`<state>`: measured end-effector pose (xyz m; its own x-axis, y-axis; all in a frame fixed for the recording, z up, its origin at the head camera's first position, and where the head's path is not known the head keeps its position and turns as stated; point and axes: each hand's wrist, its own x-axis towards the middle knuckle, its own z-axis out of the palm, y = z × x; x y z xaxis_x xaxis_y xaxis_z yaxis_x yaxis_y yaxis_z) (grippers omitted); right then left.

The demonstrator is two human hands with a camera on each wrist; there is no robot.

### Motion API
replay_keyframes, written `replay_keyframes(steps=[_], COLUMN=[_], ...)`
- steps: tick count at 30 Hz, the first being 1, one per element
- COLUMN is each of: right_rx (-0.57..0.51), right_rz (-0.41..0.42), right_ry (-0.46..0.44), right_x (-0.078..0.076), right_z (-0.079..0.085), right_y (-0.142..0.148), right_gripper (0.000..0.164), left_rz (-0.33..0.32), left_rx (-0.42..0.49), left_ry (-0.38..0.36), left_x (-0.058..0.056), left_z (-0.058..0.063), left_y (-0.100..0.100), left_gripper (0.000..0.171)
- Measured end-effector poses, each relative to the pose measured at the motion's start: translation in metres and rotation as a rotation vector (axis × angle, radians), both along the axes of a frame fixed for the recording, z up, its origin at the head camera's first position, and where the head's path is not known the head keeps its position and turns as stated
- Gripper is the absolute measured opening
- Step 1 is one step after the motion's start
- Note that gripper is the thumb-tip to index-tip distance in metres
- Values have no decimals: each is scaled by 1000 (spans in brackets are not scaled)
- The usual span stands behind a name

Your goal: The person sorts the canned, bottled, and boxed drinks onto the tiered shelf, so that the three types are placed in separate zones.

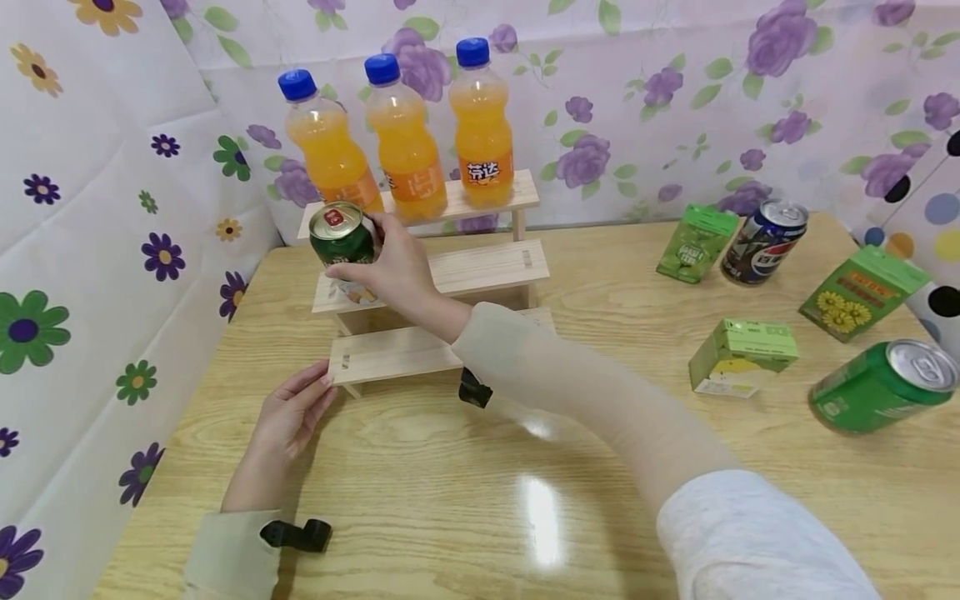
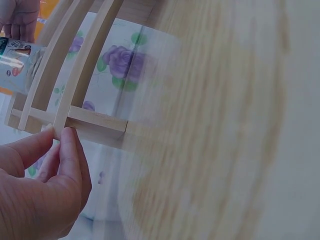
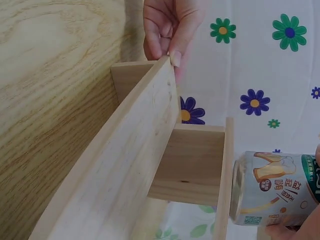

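Observation:
My right hand grips a green-and-white drink can around its side, thumb in front. The can is upright at the left end of the middle step of a three-step wooden rack; in the right wrist view its base is right at the step's surface. With thumb and fingertips, my left hand pinches the left front corner of the lowest step, as the left wrist view shows too. Three orange soda bottles with blue caps line the top step, behind the can.
On the right of the wooden table stand a green drink carton, a dark blue Pepsi can, a carton with yellow flowers, a light green carton and a green can. Flowered cloth hangs behind and at the left.

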<state>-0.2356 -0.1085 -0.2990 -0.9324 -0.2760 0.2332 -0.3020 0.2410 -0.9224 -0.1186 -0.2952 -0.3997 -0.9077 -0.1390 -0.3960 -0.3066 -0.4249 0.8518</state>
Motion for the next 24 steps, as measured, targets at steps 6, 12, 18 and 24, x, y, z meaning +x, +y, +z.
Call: replay_keyframes(steps=[6, 12, 18, 24], right_rx=[55, 79, 114, 127], right_rz=[-39, -69, -51, -17], right_ry=[45, 62, 21, -4], right_x=[2, 4, 3, 0], right_z=[4, 6, 9, 20], right_y=[-1, -2, 6, 31], right_gripper=[75, 74, 78, 86], left_rz=[-1, 7, 15, 23], left_rx=[1, 15, 25, 8], left_ry=[7, 2, -21, -38], left_x=[-1, -1, -1, -1], left_z=[2, 3, 2, 1], left_y=[1, 2, 2, 2], left_gripper=[26, 26, 26, 27])
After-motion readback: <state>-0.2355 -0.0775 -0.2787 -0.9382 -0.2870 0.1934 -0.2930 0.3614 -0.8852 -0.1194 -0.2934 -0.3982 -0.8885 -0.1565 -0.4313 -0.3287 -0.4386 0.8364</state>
